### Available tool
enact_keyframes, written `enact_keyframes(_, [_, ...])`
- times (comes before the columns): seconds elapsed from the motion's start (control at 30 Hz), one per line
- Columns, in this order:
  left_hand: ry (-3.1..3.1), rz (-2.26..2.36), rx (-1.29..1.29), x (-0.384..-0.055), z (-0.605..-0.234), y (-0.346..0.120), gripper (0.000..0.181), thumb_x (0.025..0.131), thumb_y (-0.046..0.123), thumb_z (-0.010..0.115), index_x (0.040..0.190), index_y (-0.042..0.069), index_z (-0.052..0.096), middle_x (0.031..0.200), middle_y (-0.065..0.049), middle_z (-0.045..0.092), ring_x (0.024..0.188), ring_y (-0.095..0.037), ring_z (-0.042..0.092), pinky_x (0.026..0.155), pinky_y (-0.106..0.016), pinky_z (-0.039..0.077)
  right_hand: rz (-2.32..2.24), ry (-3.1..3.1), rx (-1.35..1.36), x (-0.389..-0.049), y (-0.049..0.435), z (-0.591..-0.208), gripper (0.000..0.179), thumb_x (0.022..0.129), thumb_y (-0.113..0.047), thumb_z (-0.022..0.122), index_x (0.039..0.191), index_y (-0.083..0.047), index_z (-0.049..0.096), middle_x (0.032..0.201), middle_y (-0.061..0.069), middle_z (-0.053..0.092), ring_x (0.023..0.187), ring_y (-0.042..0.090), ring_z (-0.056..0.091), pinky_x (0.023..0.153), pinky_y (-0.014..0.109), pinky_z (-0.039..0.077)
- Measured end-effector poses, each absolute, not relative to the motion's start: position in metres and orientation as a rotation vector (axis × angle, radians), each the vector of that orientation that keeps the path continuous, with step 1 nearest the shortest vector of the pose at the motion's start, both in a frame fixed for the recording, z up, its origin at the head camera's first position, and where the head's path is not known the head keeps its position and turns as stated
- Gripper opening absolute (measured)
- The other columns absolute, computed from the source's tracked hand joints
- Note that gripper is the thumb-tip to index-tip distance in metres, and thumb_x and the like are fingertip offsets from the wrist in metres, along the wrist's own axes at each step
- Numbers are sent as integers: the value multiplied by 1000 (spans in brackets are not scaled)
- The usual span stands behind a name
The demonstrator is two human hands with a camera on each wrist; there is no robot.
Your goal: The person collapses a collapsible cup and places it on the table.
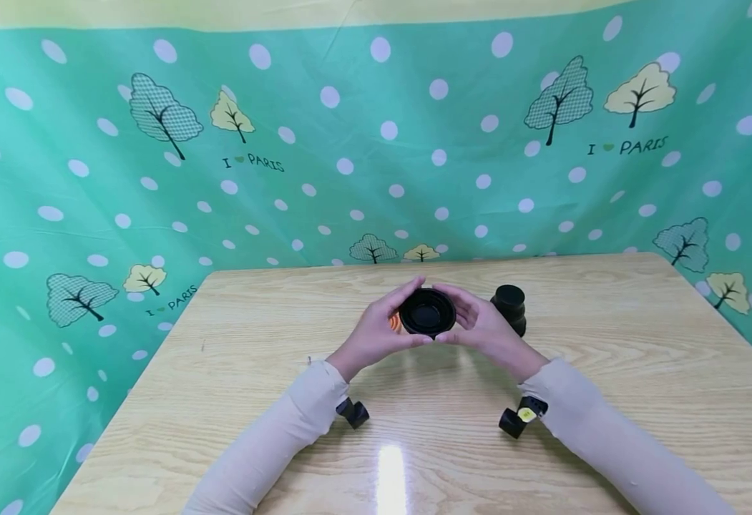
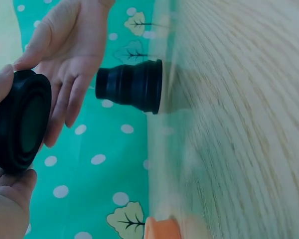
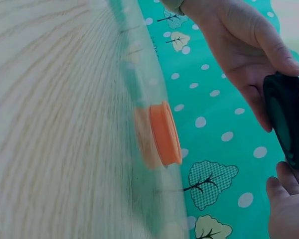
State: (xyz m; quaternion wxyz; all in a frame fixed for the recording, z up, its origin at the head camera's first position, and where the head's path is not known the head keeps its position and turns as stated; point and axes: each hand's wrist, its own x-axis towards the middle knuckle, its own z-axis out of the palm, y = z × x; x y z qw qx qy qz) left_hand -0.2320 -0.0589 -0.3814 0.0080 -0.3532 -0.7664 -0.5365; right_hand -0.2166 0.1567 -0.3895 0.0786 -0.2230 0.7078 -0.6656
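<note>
Both hands hold a black collapsible cup, folded into a flat ringed disc, above the table with its hollow face toward the head camera. My left hand grips its left side, thumb at the near edge and fingers round the far edge. On the other side my right hand holds the rim the same way; the two thumb tips nearly meet. Behind the right hand a second black stepped cup stands extended, wide end down. An orange folded cup lies on the table, mostly hidden behind the left hand in the head view.
The pale wood-grain table has a glossy surface with a bright reflection near the front. A green dotted cloth with printed trees hangs behind it. Small black cameras are strapped under the wrists.
</note>
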Motion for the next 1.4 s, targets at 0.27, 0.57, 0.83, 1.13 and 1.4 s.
enact_keyframes(0.27, [-2362, -1527, -1090, -232, -388, -56, 83, 69, 12, 85, 141, 12, 45, 141, -4, 47, 132, -15, 40, 108, -30, 33, -1961, 2204, -721, -216, 161, -393, 82, 76, -7, 78, 145, -6, 34, 150, 10, 33, 139, 23, 29, 106, 15, 28])
enact_keyframes(0.57, [-2374, -1686, -1064, -235, -393, -45, 76, 71, 6, 82, 137, 7, 46, 137, -6, 50, 128, -15, 45, 105, -25, 37, -1872, 2341, -732, -214, 169, -395, 81, 78, -13, 77, 146, -5, 33, 150, 10, 34, 138, 23, 30, 108, 20, 28])
enact_keyframes(0.83, [-2443, -1868, -847, -246, -394, -35, 80, 71, 8, 83, 140, 16, 43, 136, -3, 52, 126, -11, 46, 108, -31, 34, -1793, 2536, -671, -209, 184, -384, 75, 83, -17, 74, 146, -8, 34, 148, 9, 37, 138, 24, 30, 110, 28, 26])
enact_keyframes(1.13, [-2511, -1953, -632, -260, -401, -18, 78, 71, 10, 83, 139, 12, 46, 136, -1, 52, 127, -15, 45, 109, -32, 31, -2069, 2662, -558, -212, 209, -381, 50, 87, -9, 68, 132, 2, 50, 132, 7, 56, 126, 10, 47, 101, 13, 35])
enact_keyframes(1.4, [-2652, -1907, -504, -267, -415, -7, 78, 72, 10, 82, 140, 6, 44, 139, -5, 50, 129, -19, 42, 111, -34, 29, -2198, 2704, -224, -216, 226, -391, 56, 86, -17, 70, 135, -1, 47, 135, 5, 52, 126, 10, 45, 105, 19, 34])
